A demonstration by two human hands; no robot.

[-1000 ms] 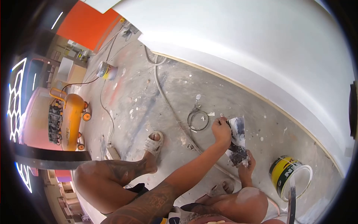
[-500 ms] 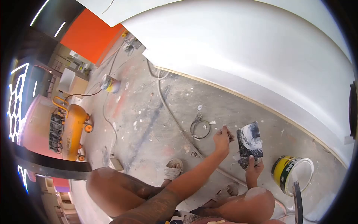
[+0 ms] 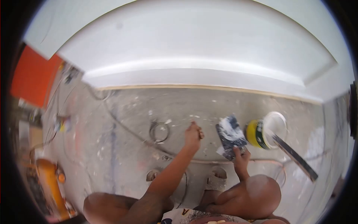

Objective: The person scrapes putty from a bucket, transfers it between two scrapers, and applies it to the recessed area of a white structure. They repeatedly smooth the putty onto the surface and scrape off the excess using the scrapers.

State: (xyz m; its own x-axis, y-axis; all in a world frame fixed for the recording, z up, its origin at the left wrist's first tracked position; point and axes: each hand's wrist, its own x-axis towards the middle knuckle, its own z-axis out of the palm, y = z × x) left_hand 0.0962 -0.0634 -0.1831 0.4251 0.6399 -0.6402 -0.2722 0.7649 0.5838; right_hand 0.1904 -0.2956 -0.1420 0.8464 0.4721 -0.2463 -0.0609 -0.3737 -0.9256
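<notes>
My left hand (image 3: 194, 135) is held out over the floor, fingers curled closed; what they hold, if anything, is hidden. In my right hand (image 3: 242, 156) is a dark, flat putty board (image 3: 232, 135) smeared with white putty, gripped at its lower edge with my thumb on top. Just right of the board stands a yellow and dark-green bucket (image 3: 257, 133) with a pale, whitish inside. A long dark strip (image 3: 296, 158) reaches from the bucket's mouth toward the lower right. Left of my left hand, a ring of thin cable or tape (image 3: 159, 132) lies on the floor.
A white panelled structure (image 3: 194, 44) with a wood-coloured lower edge spans the front. A hose (image 3: 126, 128) runs over the stained concrete floor (image 3: 134, 104). At far left are an orange compressor (image 3: 50, 183), an orange panel (image 3: 33, 76) and a small blurred tub (image 3: 62, 124).
My view has swung right, so the bucket and white structure appear further left and level. My right hand still grips the putty board; my left hand stays curled.
</notes>
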